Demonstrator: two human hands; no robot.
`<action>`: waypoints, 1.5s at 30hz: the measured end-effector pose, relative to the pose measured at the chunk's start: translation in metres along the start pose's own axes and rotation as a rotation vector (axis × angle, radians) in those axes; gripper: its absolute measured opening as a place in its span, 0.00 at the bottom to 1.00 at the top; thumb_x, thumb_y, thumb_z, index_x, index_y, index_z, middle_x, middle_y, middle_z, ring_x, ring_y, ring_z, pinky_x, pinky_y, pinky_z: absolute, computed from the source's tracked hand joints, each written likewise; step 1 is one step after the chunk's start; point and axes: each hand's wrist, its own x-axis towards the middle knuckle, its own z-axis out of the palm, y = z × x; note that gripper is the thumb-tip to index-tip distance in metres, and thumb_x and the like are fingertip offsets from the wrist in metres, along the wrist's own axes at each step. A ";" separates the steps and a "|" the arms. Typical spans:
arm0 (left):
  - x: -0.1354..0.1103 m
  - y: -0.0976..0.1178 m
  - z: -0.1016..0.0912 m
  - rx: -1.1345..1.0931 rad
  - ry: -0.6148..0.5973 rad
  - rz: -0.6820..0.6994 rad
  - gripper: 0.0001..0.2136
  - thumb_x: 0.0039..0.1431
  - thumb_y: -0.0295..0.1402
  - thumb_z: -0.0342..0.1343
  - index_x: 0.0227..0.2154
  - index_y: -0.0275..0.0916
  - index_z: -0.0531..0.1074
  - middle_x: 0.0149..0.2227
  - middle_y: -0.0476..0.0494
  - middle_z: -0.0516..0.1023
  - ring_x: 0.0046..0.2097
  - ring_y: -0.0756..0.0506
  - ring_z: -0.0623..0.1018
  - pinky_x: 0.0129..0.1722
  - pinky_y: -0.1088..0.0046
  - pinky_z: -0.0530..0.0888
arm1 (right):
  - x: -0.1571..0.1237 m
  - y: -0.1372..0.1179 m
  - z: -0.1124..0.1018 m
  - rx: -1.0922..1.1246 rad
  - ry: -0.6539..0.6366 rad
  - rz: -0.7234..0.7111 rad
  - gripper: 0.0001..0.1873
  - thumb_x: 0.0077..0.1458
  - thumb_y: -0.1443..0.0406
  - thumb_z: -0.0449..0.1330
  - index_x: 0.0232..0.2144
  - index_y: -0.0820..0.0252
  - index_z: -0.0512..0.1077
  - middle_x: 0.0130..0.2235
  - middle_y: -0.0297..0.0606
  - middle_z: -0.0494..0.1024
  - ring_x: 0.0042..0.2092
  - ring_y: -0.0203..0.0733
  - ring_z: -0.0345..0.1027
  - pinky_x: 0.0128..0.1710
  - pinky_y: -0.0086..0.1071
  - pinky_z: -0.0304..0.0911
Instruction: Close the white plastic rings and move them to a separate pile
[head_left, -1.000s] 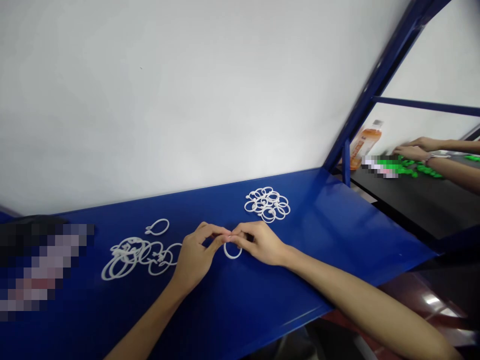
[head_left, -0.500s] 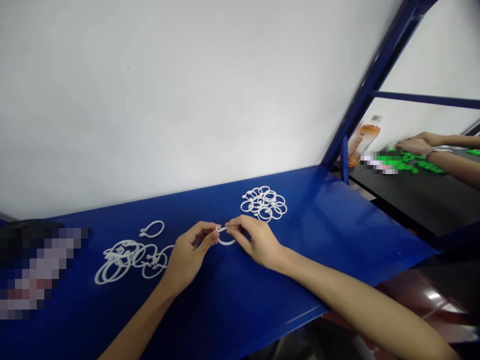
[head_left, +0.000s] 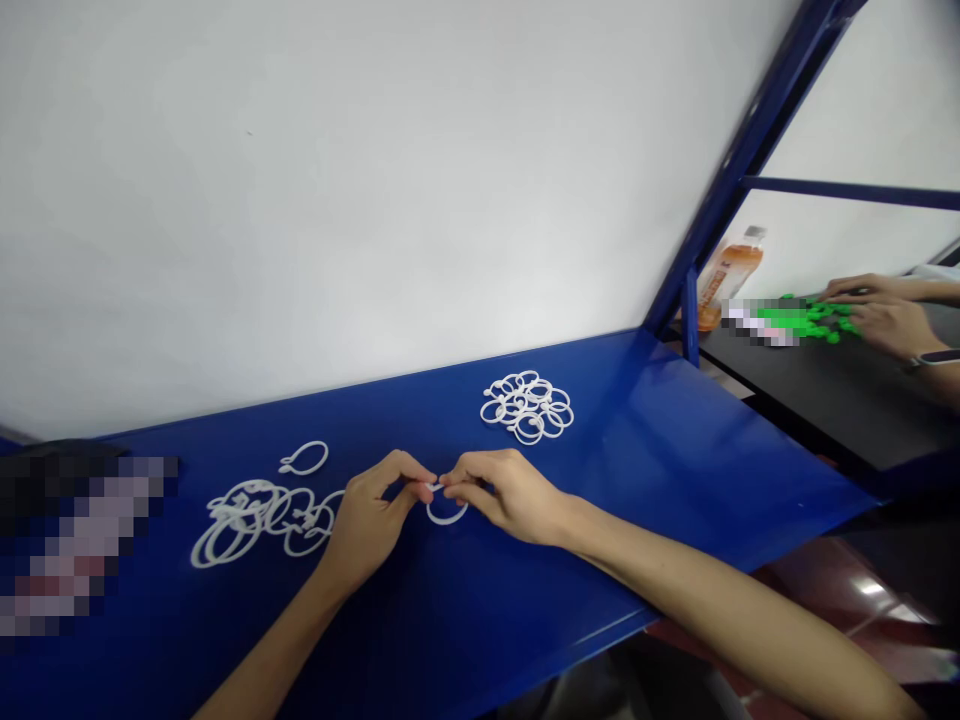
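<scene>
Both my hands pinch one white plastic ring (head_left: 448, 519) above the blue table (head_left: 480, 620). My left hand (head_left: 382, 505) grips its upper left part between thumb and fingertips. My right hand (head_left: 499, 490) closes on the upper right part, the two sets of fingertips almost meeting. The ring's lower curve hangs below them; its joint is hidden by the fingers. Left of my left hand lies a loose heap of white rings (head_left: 251, 488), partly behind that hand. A single ring with a small tabbed end (head_left: 309, 443) lies just beyond the heap. Farther right is another pile of rings (head_left: 527, 408).
A pale wall backs the table. At the right rises a blue metal post (head_left: 735, 165). Past it, another person's hands (head_left: 889, 310) work over green pieces (head_left: 821, 318) on a black table, beside an orange drink bottle (head_left: 731, 278). A dark, partly blurred-out item lies far left.
My hands have moved slightly down with the ring, and their fingertips have come closer together. The other person's hands have shifted over the green pieces.
</scene>
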 end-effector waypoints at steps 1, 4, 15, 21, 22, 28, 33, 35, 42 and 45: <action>0.001 0.001 0.000 0.025 -0.005 0.015 0.13 0.63 0.43 0.54 0.27 0.42 0.75 0.26 0.52 0.77 0.28 0.49 0.74 0.33 0.72 0.72 | 0.001 0.002 0.000 -0.015 -0.007 0.008 0.06 0.66 0.66 0.57 0.37 0.60 0.73 0.35 0.37 0.80 0.33 0.35 0.73 0.33 0.27 0.66; 0.005 0.005 -0.001 0.135 -0.016 0.070 0.12 0.62 0.45 0.55 0.32 0.43 0.76 0.31 0.50 0.80 0.32 0.47 0.77 0.34 0.71 0.74 | 0.005 0.010 -0.005 -0.152 -0.025 -0.006 0.06 0.66 0.67 0.56 0.39 0.61 0.73 0.37 0.38 0.79 0.36 0.37 0.73 0.37 0.29 0.67; 0.004 -0.037 -0.063 0.628 -0.301 0.050 0.11 0.56 0.38 0.55 0.41 0.45 0.76 0.44 0.43 0.77 0.48 0.38 0.75 0.51 0.57 0.70 | 0.012 0.051 -0.093 -0.822 0.325 0.472 0.08 0.63 0.69 0.56 0.40 0.63 0.75 0.38 0.43 0.77 0.37 0.41 0.70 0.38 0.31 0.62; 0.006 -0.040 -0.066 0.608 -0.381 -0.017 0.09 0.60 0.38 0.50 0.36 0.44 0.75 0.38 0.44 0.78 0.42 0.40 0.75 0.44 0.59 0.69 | 0.008 0.060 -0.095 -0.849 0.312 0.530 0.08 0.62 0.67 0.57 0.38 0.63 0.76 0.38 0.45 0.77 0.37 0.43 0.71 0.37 0.33 0.62; 0.007 -0.039 -0.064 0.603 -0.372 -0.013 0.10 0.61 0.39 0.49 0.34 0.44 0.74 0.37 0.45 0.78 0.41 0.40 0.74 0.43 0.60 0.69 | 0.008 0.060 -0.095 -0.856 0.316 0.534 0.08 0.63 0.66 0.57 0.39 0.64 0.76 0.38 0.46 0.77 0.37 0.44 0.71 0.37 0.33 0.62; 0.012 -0.020 -0.051 0.518 -0.108 0.041 0.11 0.63 0.43 0.50 0.32 0.44 0.72 0.32 0.47 0.77 0.37 0.42 0.75 0.42 0.63 0.70 | 0.011 0.049 -0.092 -0.882 0.400 0.400 0.08 0.64 0.64 0.58 0.40 0.62 0.76 0.40 0.46 0.76 0.44 0.47 0.70 0.43 0.36 0.65; 0.006 0.003 -0.028 0.338 0.030 -0.006 0.10 0.64 0.43 0.51 0.34 0.43 0.72 0.27 0.52 0.76 0.30 0.47 0.75 0.35 0.70 0.71 | 0.011 0.019 -0.049 -0.457 0.193 0.067 0.12 0.65 0.57 0.59 0.44 0.59 0.74 0.40 0.40 0.78 0.42 0.42 0.71 0.44 0.35 0.66; 0.002 0.009 -0.016 0.281 0.018 0.011 0.10 0.63 0.42 0.52 0.34 0.43 0.72 0.27 0.52 0.76 0.30 0.48 0.75 0.35 0.71 0.72 | 0.009 0.009 -0.027 -0.236 0.037 0.031 0.15 0.63 0.57 0.62 0.48 0.59 0.72 0.39 0.36 0.78 0.39 0.38 0.72 0.41 0.31 0.66; -0.003 0.014 0.003 0.142 -0.050 0.053 0.08 0.66 0.39 0.52 0.39 0.43 0.74 0.32 0.51 0.78 0.31 0.49 0.76 0.34 0.72 0.74 | 0.004 0.011 0.000 -0.001 -0.015 0.170 0.06 0.65 0.62 0.58 0.39 0.59 0.70 0.24 0.26 0.72 0.26 0.32 0.67 0.29 0.26 0.61; -0.004 0.015 0.000 0.184 0.000 0.173 0.09 0.66 0.34 0.51 0.46 0.43 0.73 0.39 0.47 0.77 0.39 0.47 0.76 0.39 0.69 0.75 | 0.007 0.013 -0.007 -0.019 0.118 0.210 0.05 0.63 0.64 0.58 0.35 0.59 0.71 0.23 0.27 0.73 0.24 0.31 0.66 0.28 0.25 0.60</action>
